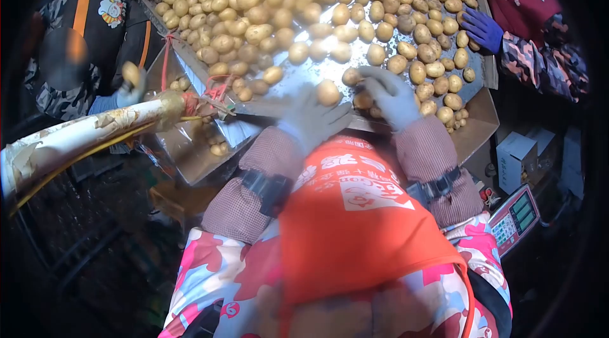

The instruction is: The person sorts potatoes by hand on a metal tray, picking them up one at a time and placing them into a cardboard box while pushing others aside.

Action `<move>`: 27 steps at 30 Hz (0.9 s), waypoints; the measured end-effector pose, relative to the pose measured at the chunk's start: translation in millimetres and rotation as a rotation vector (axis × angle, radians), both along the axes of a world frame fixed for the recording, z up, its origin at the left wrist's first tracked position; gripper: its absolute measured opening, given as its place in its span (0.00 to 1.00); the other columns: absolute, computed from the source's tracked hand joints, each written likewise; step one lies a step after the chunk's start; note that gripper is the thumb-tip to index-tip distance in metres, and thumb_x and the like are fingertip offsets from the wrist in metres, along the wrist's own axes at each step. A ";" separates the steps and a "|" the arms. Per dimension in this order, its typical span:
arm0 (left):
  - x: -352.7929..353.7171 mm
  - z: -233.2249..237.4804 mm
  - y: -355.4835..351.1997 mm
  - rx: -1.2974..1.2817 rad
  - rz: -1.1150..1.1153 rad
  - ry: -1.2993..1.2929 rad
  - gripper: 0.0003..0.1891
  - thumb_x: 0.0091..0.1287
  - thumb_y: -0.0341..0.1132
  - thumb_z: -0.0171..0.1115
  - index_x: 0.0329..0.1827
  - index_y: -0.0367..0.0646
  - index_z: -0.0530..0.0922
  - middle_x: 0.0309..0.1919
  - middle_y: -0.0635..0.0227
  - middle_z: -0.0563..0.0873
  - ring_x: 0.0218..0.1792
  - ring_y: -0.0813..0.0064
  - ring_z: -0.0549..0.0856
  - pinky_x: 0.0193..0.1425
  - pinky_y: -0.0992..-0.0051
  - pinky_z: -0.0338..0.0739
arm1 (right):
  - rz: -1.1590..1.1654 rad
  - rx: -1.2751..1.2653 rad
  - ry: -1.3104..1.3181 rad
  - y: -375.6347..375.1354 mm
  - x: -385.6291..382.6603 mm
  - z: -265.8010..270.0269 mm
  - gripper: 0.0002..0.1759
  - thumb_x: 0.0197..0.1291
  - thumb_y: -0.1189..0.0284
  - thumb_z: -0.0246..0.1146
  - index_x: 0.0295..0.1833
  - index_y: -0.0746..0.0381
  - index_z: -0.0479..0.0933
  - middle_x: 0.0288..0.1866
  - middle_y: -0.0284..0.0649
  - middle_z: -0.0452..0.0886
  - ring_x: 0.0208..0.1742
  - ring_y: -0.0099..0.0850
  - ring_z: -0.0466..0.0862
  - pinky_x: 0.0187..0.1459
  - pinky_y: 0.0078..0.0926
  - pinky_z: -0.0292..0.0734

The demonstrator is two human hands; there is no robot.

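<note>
My left hand (312, 119), in a pale grey glove, is slightly blurred at the near edge of a metal sorting table (279, 89). A potato (328, 92) sits between its thumb and fingers. My right hand (392, 98), gloved alike, is at the same edge, its fingers curled over a darker potato (363, 100) partly hidden under the palm. Another potato (351, 77) touches or nearly touches its fingertips. A large heap of potatoes (254, 2) covers the far side of the table, and more lie spread to the right.
A co-worker's purple glove (483, 30) rests at the right rim. On the left, another person's gloved hand (127, 94) is near a blurred potato (131, 74). A worn white pole (89, 132) crosses the left. A scale (515, 221) and a carton (515, 159) stand at lower right.
</note>
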State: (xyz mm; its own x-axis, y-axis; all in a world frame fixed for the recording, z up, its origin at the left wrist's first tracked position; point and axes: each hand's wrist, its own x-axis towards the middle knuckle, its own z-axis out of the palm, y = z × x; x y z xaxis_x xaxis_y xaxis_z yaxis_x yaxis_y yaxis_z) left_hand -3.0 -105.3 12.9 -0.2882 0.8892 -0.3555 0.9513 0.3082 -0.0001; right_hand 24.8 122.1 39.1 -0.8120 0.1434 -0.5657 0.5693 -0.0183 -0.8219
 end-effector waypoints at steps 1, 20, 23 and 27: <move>-2.6 1.1 2.4 -0.040 -0.039 0.046 0.29 0.73 0.43 0.52 0.78 0.60 0.63 0.80 0.74 0.63 0.78 0.67 0.65 0.81 0.49 0.51 | 0.003 0.176 0.126 3.1 5.0 -11.8 0.17 0.70 0.68 0.63 0.61 0.60 0.82 0.53 0.39 0.85 0.52 0.29 0.83 0.54 0.27 0.78; -36.0 -36.2 61.4 0.245 0.945 -0.300 0.17 0.69 0.40 0.62 0.58 0.45 0.78 0.52 0.54 0.82 0.55 0.52 0.83 0.60 0.57 0.77 | 0.825 1.141 0.396 12.2 3.3 -42.8 0.31 0.45 0.64 0.73 0.60 0.51 0.78 0.58 0.44 0.77 0.57 0.47 0.78 0.56 0.49 0.72; -33.7 -37.9 32.3 0.739 1.332 -1.067 0.21 0.68 0.39 0.66 0.62 0.45 0.78 0.54 0.57 0.80 0.55 0.65 0.83 0.55 0.64 0.81 | 0.607 1.109 0.680 12.1 8.6 -50.1 0.31 0.44 0.62 0.74 0.59 0.50 0.80 0.65 0.46 0.73 0.65 0.50 0.73 0.63 0.52 0.68; -2.0 15.0 -86.6 1.185 1.337 -1.583 0.24 0.69 0.42 0.67 0.64 0.40 0.75 0.54 0.57 0.81 0.51 0.67 0.82 0.51 0.69 0.82 | 0.518 1.100 0.652 10.6 4.8 -53.9 0.29 0.42 0.60 0.74 0.55 0.47 0.83 0.73 0.49 0.68 0.70 0.52 0.70 0.68 0.53 0.66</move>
State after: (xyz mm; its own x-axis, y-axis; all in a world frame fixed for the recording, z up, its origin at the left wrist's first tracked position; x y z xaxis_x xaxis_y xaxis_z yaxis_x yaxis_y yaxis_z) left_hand -5.0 -191.9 27.9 -0.7694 0.4308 -0.4717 -0.5816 -0.1669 0.7962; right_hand 29.6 132.6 -14.8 -0.9812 -0.1323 0.1404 -0.1779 0.9023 -0.3927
